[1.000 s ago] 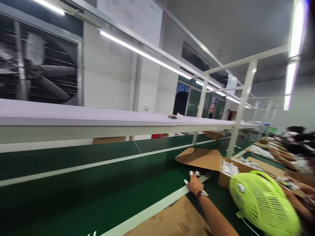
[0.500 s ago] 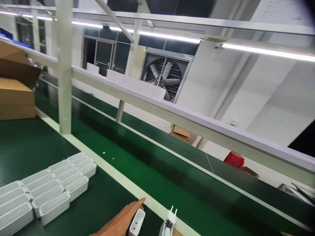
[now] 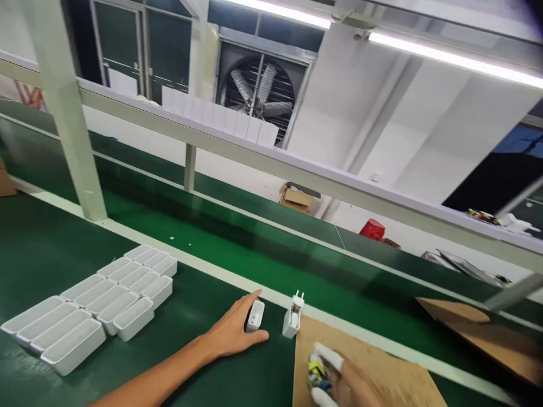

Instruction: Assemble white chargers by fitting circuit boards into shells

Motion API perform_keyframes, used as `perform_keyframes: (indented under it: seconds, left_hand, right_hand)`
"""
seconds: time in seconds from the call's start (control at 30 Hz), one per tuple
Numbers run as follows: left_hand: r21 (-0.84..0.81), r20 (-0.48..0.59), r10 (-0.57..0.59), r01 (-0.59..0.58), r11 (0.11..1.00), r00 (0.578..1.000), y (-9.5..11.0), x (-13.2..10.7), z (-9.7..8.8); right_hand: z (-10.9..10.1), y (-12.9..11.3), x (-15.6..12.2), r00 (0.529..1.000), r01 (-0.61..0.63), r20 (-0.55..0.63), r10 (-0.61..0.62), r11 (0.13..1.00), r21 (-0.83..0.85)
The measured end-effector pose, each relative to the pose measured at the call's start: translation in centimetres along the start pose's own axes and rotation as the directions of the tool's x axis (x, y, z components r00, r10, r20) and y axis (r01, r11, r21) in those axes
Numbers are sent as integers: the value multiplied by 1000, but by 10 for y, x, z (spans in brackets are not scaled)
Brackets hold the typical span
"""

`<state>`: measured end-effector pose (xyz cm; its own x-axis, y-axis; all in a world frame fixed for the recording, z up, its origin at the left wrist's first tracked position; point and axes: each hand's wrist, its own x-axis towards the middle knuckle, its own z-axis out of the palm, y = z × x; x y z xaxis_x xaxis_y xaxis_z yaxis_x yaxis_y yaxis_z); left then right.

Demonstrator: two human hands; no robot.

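As the right hand (image 3: 352,380), out of view half a second ago, pinches a blurred circuit board (image 3: 319,372) above a cardboard sheet (image 3: 394,370), the left hand (image 3: 231,333), thumb and forefinger spread wide, flanks a white charger casing (image 3: 255,314) on the green bench (image 3: 220,384).

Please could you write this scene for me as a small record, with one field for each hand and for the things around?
Left hand: open, thumb and index finger spread around a white case; grip unclear
Right hand: blurred, white covers on fingertips, holding a small part with yellow and blue pieces
Between hands: white plug unit, two prongs up, beside the cardboard sheet
Left side: rows of open white housings on the dark green surface
Background: wall fan
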<state>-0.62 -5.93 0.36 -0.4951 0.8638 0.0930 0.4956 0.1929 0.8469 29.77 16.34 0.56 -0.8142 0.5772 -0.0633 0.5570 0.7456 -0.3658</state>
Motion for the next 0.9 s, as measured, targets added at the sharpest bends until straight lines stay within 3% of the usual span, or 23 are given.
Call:
perform_keyframes:
  seconds: [0.1, 0.17, 0.23, 0.3, 0.37, 0.47, 0.57, 0.73, 0.9]
  left_hand:
    - [-38, -12, 24, -25, 999, 1000, -3, 1, 0]
    - [-74, -22, 39, -40, 996, 999, -4, 0, -2]
    - [-106, -26, 52, -55, 993, 998, -6, -3, -4]
    - [-123, -21, 62, -64, 990, 998, -8, -7, -6]
    - [-125, -14, 69, -70, 990, 998, -10, -10, -6]
    - [-113, -13, 89, -90, 990, 996, -12, -11, -3]
    - [-99, -30, 99, -101, 990, 995, -15, -10, -1]
    - [-89, -73, 59, -66, 994, 996, -18, -12, -2]
    - [-72, -85, 34, -40, 997, 996, -16, -15, 0]
  right_hand:
    - [16, -79, -7, 996, 68, 65, -67, 998, -18]
    - [3, -117, -8, 993, 86, 89, -76, 990, -112]
    - [-17, -137, -12, 989, 131, 83, -120, 980, -147]
    - [-34, -139, -18, 968, 248, 71, -242, 964, -92]
    - [-37, -131, -24, 936, 343, 90, -339, 939, -31]
    - [-19, -123, -22, 909, 388, 167, -382, 922, -5]
    - [-1, -130, -6, 887, 428, 186, -422, 904, 12]
    - [7, -141, 19, 905, 417, 74, -419, 908, 38]
    - [32, -123, 17, 874, 483, -17, -486, 864, 144]
